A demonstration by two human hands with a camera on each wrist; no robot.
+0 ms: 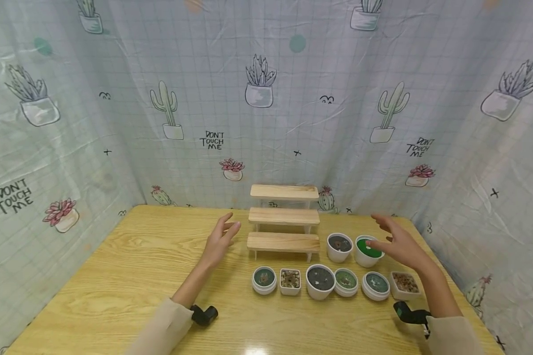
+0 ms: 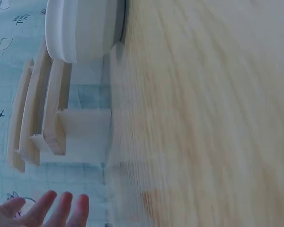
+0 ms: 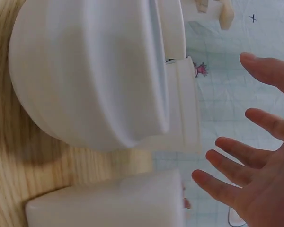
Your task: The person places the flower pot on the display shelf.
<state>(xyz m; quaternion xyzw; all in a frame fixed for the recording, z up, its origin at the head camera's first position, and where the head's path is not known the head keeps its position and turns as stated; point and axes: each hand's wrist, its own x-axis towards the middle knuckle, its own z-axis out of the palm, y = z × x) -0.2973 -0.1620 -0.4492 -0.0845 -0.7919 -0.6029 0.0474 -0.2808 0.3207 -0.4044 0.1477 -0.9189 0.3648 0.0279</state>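
My left hand hovers left of a three-tier wooden display stand, its fingers spread and holding nothing. In the left wrist view its fingers are apart from the stand. My right hand is raised over the right side of the table, thumb overlapping a white pot with a bright green top in the head view. The right wrist view shows the fingers spread, with nothing between them. Left of the green-topped pot stands a white pot with a dark grey fill.
Along the front is a row of white pots: a round one, a square pebble-filled one, a taller grey-filled one, a green-filled one, another round one and a square one. A cactus-print curtain surrounds the wooden table.
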